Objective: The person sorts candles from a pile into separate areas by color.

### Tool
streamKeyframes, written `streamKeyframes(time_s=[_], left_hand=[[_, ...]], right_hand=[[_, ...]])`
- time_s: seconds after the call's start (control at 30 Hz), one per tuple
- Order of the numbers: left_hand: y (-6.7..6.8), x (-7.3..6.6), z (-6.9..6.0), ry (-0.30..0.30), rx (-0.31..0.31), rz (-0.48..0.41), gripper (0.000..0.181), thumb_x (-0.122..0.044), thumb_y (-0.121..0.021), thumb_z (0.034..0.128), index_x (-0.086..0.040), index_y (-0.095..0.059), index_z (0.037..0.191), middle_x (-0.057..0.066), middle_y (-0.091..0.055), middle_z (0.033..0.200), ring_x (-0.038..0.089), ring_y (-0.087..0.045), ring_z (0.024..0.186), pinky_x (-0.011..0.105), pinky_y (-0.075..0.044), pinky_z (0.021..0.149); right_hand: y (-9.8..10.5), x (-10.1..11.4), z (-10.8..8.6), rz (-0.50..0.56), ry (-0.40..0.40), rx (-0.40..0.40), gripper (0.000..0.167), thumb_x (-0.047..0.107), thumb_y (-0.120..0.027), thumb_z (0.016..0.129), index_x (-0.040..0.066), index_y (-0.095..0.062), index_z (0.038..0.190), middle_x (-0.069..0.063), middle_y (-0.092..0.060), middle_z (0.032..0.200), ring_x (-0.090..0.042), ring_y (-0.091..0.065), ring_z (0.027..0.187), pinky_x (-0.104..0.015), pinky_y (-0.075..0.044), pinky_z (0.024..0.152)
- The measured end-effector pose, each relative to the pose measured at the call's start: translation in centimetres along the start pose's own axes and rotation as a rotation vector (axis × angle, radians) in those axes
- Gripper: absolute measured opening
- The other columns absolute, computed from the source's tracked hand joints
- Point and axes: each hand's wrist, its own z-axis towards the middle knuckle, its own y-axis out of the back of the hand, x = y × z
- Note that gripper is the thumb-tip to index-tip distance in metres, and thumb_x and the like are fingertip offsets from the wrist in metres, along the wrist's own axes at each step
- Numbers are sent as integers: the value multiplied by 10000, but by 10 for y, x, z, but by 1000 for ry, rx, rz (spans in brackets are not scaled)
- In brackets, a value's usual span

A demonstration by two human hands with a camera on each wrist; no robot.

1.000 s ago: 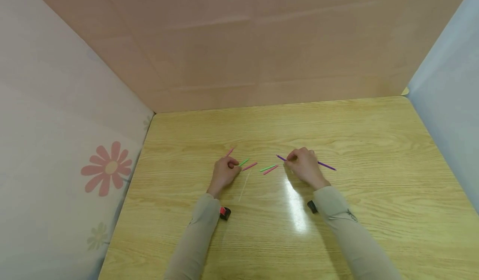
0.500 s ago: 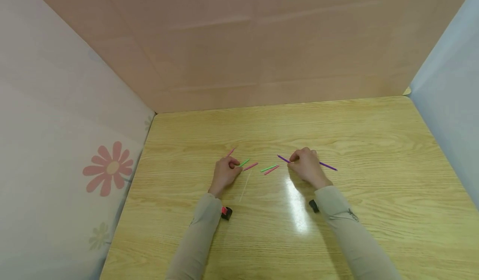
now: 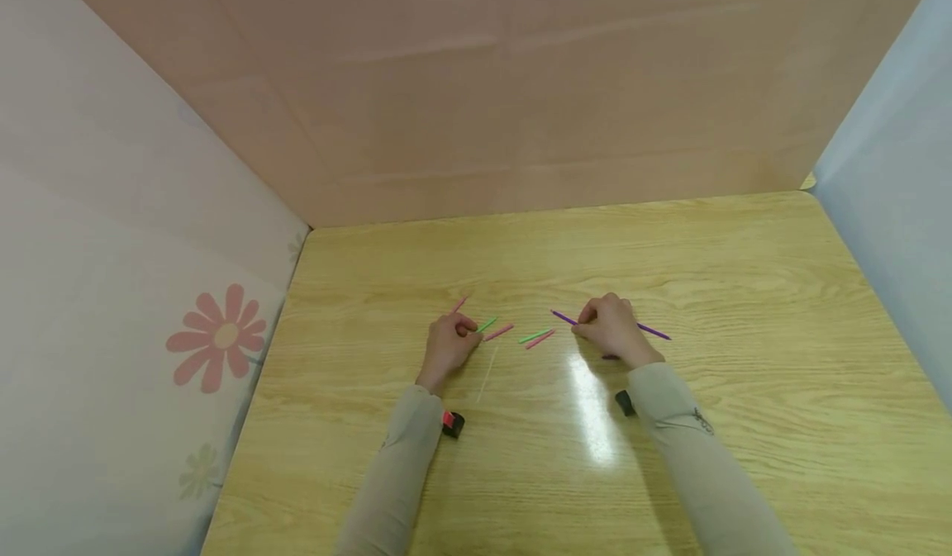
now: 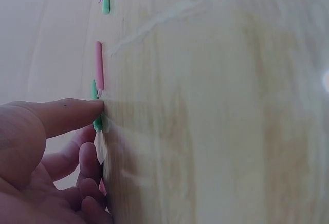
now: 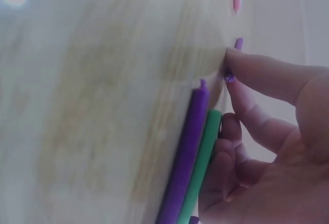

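Two narrow pinches: left hand (image 3: 448, 346) grips green stick (image 3: 487, 324), long axis slanting right and away; right hand (image 3: 613, 329) grips purple stick (image 3: 563, 316), slanting left and away. Far tips lie between hands.

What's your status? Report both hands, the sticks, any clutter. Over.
Left hand pinches green stick. Right hand pinches purple stick. Possible clutter: pink stick close beside the green one.

Surface (image 3: 744, 275) before me: yellowish wood grain, white glare (image 3: 591, 415) near middle. Brownish-pink backdrop (image 3: 506, 93) along far edge, faintly creased. Left wall (image 3: 97, 234): pale, pink flower (image 3: 223, 337) printed low. Right wall (image 3: 900, 176): pale blue.
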Motion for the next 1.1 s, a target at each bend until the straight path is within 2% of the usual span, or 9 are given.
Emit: streamKeyframes(time_s=[0.27,0.5,0.7,0.83,1.1], left_hand=[[3,-1,1,-30,23,29,123,-149,-734,828,-47,-703,888,74,-580,853,196,-489,823,303,-379,745],[5,-2,-1,-18,49,31,124,-165,-715,846,-53,-706,896,85,-608,891,236,-498,912,344,-379,795],[5,-2,-2,-27,60,40,124,-162,-718,852,-49,-705,902,97,-628,922,224,-533,894,341,-417,793],[5,-3,-2,-3,68,16,120,-163,-713,857,-53,-708,907,86,-616,913,218,-511,900,331,-401,795],[6,-3,0,-5,66,25,132,-172,-718,855,-50,-716,908,90,-639,907,207,-537,874,317,-426,777]], right_hand=[[5,4,1,-15,0,35,134,167,-717,806,56,-672,745,-95,-625,787,-332,-527,901,-555,-292,961],[4,3,2,-7,-19,52,131,179,-717,807,71,-674,746,-98,-605,809,-337,-510,909,-547,-290,957],[3,2,3,-23,-35,77,130,193,-713,817,89,-676,748,-108,-609,845,-345,-515,927,-538,-302,942],[3,3,3,-35,-28,86,131,190,-709,823,91,-674,744,-103,-604,845,-340,-502,936,-525,-304,929],[6,8,2,-63,19,76,139,166,-704,823,76,-670,722,-79,-598,772,-320,-501,898,-491,-308,881]])
